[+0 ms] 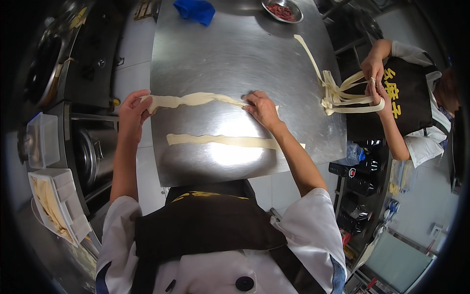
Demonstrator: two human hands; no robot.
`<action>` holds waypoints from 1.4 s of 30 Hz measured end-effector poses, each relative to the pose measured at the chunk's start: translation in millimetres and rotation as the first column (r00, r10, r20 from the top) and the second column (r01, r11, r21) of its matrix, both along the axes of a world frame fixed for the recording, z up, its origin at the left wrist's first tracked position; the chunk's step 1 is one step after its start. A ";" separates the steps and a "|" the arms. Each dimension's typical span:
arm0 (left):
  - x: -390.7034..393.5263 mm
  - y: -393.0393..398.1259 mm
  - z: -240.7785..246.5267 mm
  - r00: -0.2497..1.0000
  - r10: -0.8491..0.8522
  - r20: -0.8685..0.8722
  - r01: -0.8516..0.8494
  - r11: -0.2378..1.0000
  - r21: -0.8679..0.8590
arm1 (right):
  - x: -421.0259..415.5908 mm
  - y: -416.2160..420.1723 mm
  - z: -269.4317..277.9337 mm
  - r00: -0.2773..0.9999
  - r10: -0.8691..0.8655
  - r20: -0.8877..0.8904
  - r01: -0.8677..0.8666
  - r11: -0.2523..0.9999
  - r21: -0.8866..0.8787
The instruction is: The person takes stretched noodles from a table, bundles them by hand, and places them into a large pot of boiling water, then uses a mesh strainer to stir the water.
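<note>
My left hand point(136, 108) grips the left end of a long strip of dough point(198, 99), just past the left edge of the steel table point(220, 58). Near its other end, my right hand point(262, 110) has its thumb and fingers around the narrowed dough; a short end shows beyond the hand. Between my hands the strip is uneven in width and partly twisted. A second, flatter dough strip point(220, 140) lies on the table nearer my body, roughly parallel to the first, its right part passing beneath my right forearm.
At the right, a co-worker's hands point(375, 82) hold looped dough strands point(336, 93) over the table's edge. A metal bowl of red pieces point(299, 17) and a blue cloth point(196, 11) rest at the far side. A lidded steel pot point(104, 150) stands to the left.
</note>
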State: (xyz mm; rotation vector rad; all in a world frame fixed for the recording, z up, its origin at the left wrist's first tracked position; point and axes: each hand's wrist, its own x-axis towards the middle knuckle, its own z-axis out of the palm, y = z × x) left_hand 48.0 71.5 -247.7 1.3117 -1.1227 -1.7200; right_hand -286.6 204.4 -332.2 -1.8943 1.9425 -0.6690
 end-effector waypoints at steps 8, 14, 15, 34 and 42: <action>-4.9 17.5 -17.9 0.998 -0.024 0.060 0.021 0.998 0.054 | 11.9 1.9 -5.4 0.982 -0.131 0.133 0.136 0.990 -0.028; -15.9 -13.8 5.5 0.995 -0.030 -0.094 0.027 0.999 -0.036 | -23.2 0.1 4.5 0.955 -0.147 0.257 0.016 0.894 0.449; -18.6 -17.4 13.9 0.993 -0.056 -0.102 0.052 0.998 -0.043 | -32.7 0.9 7.9 0.963 -0.087 0.254 -0.055 0.863 0.503; 13.9 28.5 -114.0 0.765 -0.127 0.632 0.416 0.846 -0.333 | -4.2 207.1 1.2 0.656 -0.740 -0.147 0.690 0.668 -0.279; -175.3 114.8 -67.9 0.600 -0.437 0.671 0.795 0.228 -0.562 | -3.1 166.8 0.6 0.688 -0.721 0.079 0.710 0.647 -0.277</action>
